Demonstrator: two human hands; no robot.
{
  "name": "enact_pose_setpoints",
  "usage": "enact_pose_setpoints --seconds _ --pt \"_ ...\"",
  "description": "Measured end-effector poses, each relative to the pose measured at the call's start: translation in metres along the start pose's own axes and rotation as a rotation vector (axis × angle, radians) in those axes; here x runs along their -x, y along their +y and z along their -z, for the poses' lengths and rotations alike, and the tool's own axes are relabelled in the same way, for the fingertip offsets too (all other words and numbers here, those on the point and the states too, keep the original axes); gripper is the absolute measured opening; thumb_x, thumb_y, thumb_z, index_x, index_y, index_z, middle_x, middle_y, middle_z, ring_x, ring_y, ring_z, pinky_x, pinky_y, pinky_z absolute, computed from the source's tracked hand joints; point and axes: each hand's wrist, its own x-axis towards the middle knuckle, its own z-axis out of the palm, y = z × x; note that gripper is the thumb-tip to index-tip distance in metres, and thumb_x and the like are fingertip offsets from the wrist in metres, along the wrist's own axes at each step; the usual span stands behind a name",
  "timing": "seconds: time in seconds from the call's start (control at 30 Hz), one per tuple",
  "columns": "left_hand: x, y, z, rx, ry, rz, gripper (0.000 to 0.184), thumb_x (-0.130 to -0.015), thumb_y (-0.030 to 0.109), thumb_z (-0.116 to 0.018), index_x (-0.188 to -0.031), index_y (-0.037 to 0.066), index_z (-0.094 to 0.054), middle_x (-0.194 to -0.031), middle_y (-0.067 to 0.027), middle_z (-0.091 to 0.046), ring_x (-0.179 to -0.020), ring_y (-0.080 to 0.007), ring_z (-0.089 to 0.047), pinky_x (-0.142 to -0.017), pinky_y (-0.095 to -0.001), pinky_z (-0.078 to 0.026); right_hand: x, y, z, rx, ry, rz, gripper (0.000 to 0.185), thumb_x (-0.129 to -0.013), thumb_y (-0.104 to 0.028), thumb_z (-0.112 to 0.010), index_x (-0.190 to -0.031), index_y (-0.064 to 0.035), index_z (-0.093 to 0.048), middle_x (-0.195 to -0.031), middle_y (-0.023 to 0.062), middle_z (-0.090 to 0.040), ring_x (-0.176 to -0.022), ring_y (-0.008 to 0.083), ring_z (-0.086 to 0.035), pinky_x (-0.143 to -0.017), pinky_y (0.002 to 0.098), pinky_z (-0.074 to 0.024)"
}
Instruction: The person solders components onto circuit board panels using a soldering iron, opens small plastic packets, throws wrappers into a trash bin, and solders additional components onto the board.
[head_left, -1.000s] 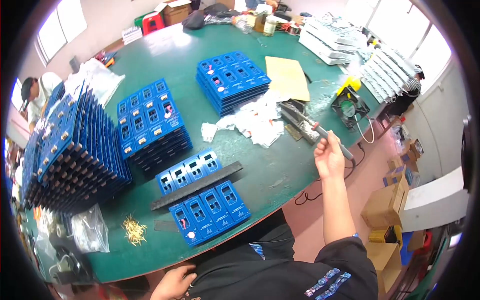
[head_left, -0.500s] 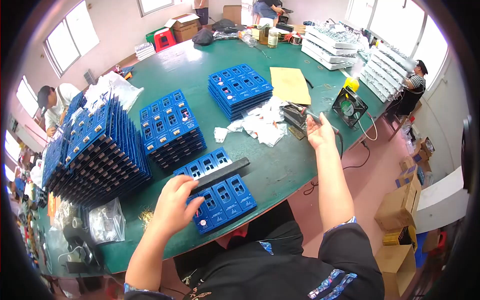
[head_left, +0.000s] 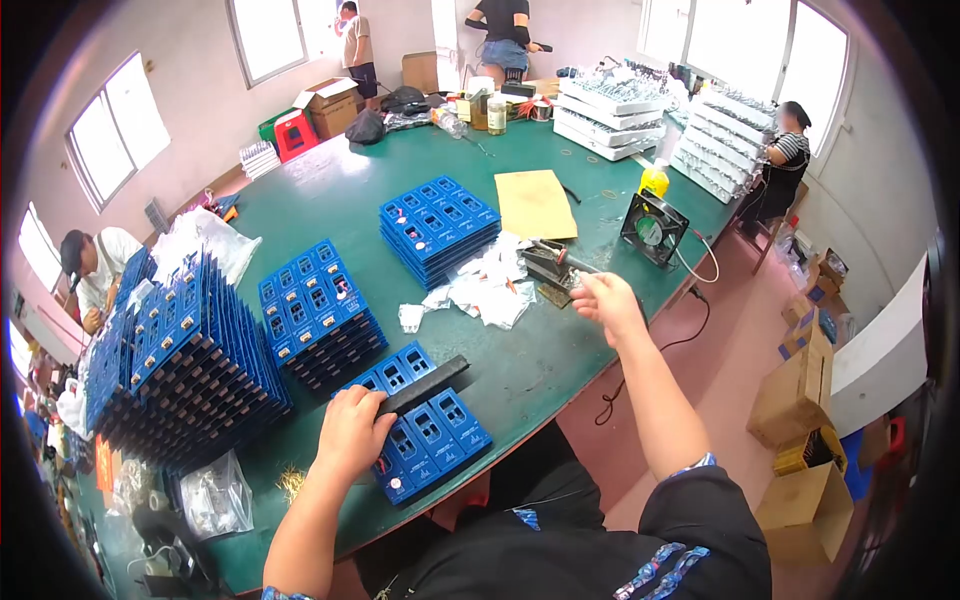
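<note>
My left hand (head_left: 352, 432) is closed at the left end of a black bar (head_left: 425, 387), which lies across a blue circuit board panel (head_left: 432, 438) at the table's near edge. My right hand (head_left: 608, 305) is pinched, with something small and silvery at its fingertips that I cannot make out. Just beyond those fingertips, a soldering iron (head_left: 578, 262) rests at a dark stand (head_left: 545, 268). White crumpled paper pieces (head_left: 490, 285) lie left of the stand.
Stacks of blue panels stand at the far left (head_left: 190, 360), left (head_left: 320, 310) and middle (head_left: 440, 225). A small fan (head_left: 655, 228) and yellow bottle (head_left: 654, 180) stand right. Yellow paper (head_left: 535, 203) and white trays (head_left: 610, 115) lie farther back. Other people are around the room.
My right hand has turned from palm-up at the soldering iron to a pinch beside its stand. My left hand has closed down onto the bar. The view has shifted.
</note>
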Motion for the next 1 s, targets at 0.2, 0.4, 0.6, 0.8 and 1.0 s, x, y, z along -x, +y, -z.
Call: enact_pose_setpoints --seconds 0.2,0.4,0.6,0.8,1.0 --pt "0.000 0.000 -0.001 0.007 -0.003 0.009 0.028 -0.078 0.019 -0.073 -0.100 0.002 -0.067 -0.094 -0.0129 -0.062 -0.093 -0.0336 -0.058 -0.085 -0.0430 -0.047 -0.018 0.024 0.013 0.952 0.301 0.753 0.031 -0.075 -0.015 -0.075 -0.100 -0.0057 -0.059 -0.101 0.0125 -0.064 -0.100 0.0331 -0.058 -0.085 0.0431 -0.0471" --pt "0.002 -0.002 -0.003 0.042 0.036 0.004 0.027 -0.077 0.017 -0.073 -0.099 0.003 -0.067 -0.092 -0.0129 -0.061 -0.091 -0.0333 -0.058 -0.083 -0.0425 -0.047 -0.025 0.034 0.039 0.728 0.286 0.824 0.029 -0.076 -0.005 -0.072 -0.100 -0.0034 -0.057 -0.097 0.0146 -0.064 -0.094 0.0363 -0.060 -0.082 0.0445 -0.0474" --pt "-0.009 0.006 0.006 0.065 0.014 -0.037 0.027 -0.078 0.019 -0.074 -0.097 0.002 -0.067 -0.092 -0.0131 -0.061 -0.090 -0.0333 -0.058 -0.081 -0.0425 -0.048 -0.005 0.047 0.056 0.664 0.226 0.682 0.025 -0.077 -0.004 -0.071 -0.098 -0.0015 -0.058 -0.097 0.0154 -0.064 -0.095 0.0367 -0.060 -0.082 0.0427 -0.0480" --pt "-0.104 0.068 0.014 0.128 -0.013 -0.229 0.036 -0.081 0.024 -0.072 -0.108 0.001 -0.063 -0.105 -0.0165 -0.061 -0.103 -0.0354 -0.058 -0.089 -0.0415 -0.047 -0.006 0.045 0.058 0.333 0.135 0.455 0.022 -0.084 -0.007 -0.068 -0.104 -0.0002 -0.060 -0.095 0.0124 -0.066 -0.087 0.0219 -0.064 -0.080 0.0339 -0.0494" --pt "-0.252 0.132 -0.099 0.237 0.217 -0.269 0.043 -0.080 0.026 -0.074 -0.113 -0.001 -0.062 -0.114 -0.0169 -0.059 -0.110 -0.0355 -0.056 -0.096 -0.0409 -0.045 -0.009 0.052 0.071 0.196 0.032 0.381 0.025 -0.088 -0.005 -0.067 -0.110 0.0023 -0.058 -0.098 0.0050 -0.064 -0.092 0.0100 -0.059 -0.080 0.0255 -0.0487"
